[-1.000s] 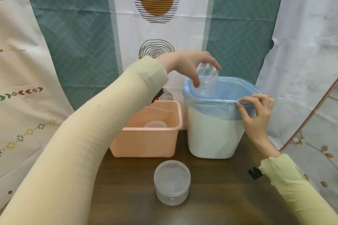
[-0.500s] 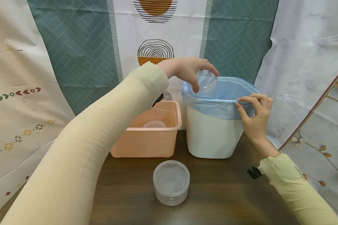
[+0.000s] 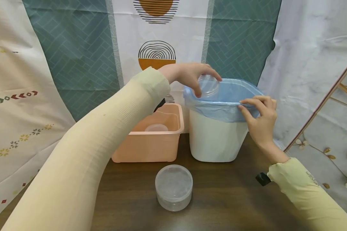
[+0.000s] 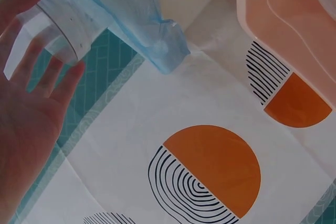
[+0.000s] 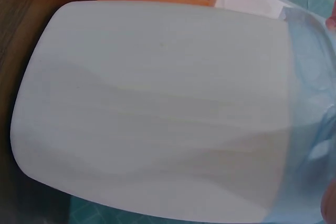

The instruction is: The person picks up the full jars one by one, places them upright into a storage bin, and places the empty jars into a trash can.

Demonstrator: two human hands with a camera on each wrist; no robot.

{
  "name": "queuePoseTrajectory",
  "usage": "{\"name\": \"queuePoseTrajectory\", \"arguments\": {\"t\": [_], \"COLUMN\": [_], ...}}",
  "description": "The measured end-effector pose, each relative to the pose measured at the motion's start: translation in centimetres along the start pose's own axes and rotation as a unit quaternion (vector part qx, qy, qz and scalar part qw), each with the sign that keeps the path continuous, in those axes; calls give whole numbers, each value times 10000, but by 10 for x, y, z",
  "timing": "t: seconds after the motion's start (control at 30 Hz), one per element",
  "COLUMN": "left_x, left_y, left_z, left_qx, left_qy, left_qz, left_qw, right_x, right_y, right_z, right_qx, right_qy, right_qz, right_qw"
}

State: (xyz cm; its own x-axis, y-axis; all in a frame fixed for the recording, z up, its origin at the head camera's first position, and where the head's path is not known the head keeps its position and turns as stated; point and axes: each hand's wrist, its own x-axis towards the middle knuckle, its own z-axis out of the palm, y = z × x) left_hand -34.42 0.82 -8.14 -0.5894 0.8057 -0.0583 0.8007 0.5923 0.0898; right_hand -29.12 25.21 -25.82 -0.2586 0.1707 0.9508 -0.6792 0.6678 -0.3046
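Note:
My left hand (image 3: 188,75) grips a clear round plastic container (image 3: 209,86) from above, thumb and fingers spread round its sides. In the left wrist view the fingers curve about the clear container (image 4: 68,22), close by the blue bag. The container sits at the mouth of a white trash bin (image 3: 218,138), its lower part inside the bin's blue plastic liner (image 3: 243,89). At the bin's right front rim, my right hand (image 3: 261,120) pinches the liner's folded edge between thumb and fingers. Only bits of that hand show at the right wrist view's edge.
A peach plastic tub (image 3: 146,147) stands left of the bin, with a clear round container (image 3: 157,127) inside. In front, a lidded clear round container (image 3: 174,187) rests on the dark wooden table (image 3: 219,192). Patterned cloths hang behind and at both sides.
My left hand has lowered the clear container a little, down into the mouth of the lined bin. My right hand keeps its pinch on the liner's edge. The view has shifted slightly.

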Motion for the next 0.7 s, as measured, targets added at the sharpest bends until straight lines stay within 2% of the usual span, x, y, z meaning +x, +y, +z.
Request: {"name": "queuePoseTrajectory", "arguments": {"t": [0.27, 0.7], "left_x": [-1, 2], "left_y": [-2, 2], "left_z": [0, 0], "left_qx": [-35, -15], "left_qy": [-61, -169], "left_qz": [-26, -78], "left_qw": [10000, 9998], "right_x": [6, 7], "right_y": [-12, -13], "right_z": [-6, -11], "right_qx": [-322, -396], "right_qy": [-439, -574], "right_qz": [98, 151], "right_qw": [9985, 9975]}}
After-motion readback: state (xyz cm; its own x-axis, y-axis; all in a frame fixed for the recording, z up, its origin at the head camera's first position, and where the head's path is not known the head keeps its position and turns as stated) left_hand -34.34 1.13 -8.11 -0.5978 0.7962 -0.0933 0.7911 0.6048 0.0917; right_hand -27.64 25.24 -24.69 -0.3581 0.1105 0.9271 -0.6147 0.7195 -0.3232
